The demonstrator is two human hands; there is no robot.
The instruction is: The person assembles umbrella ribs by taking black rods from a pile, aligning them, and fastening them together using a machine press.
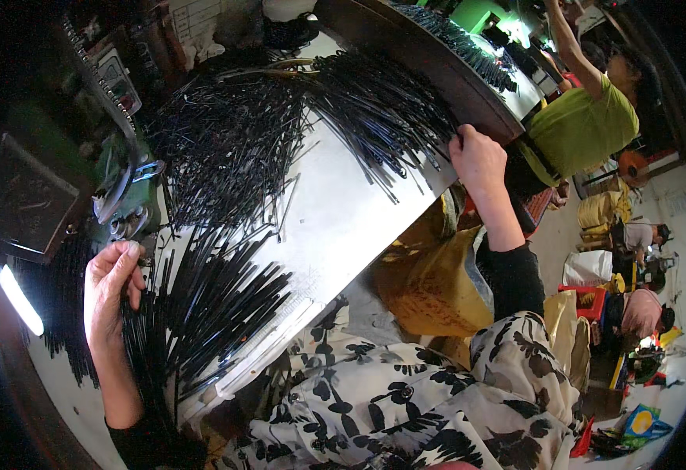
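My left hand (112, 283) is at the left, its thumb and fingers pinched together just below a metal machine head (128, 188). Whatever lies between those fingertips is too small to make out. On the right, my right hand (480, 160) closes at the table's edge, with its fingertips on the end of a thin black strip from the spread bundle (382, 110). A dense heap of short black strips (225, 141) covers the middle of the white table (335, 204). Closer to me, longer black strips (218, 305) fan out beside my left forearm.
A dark raised board (429, 63) borders the table's far right. Below the table edge hangs a yellow-brown sack (437, 282). A bright lamp (20, 300) glows at the left. Another person in a green shirt (586, 129) works at the upper right; others sit farther off.
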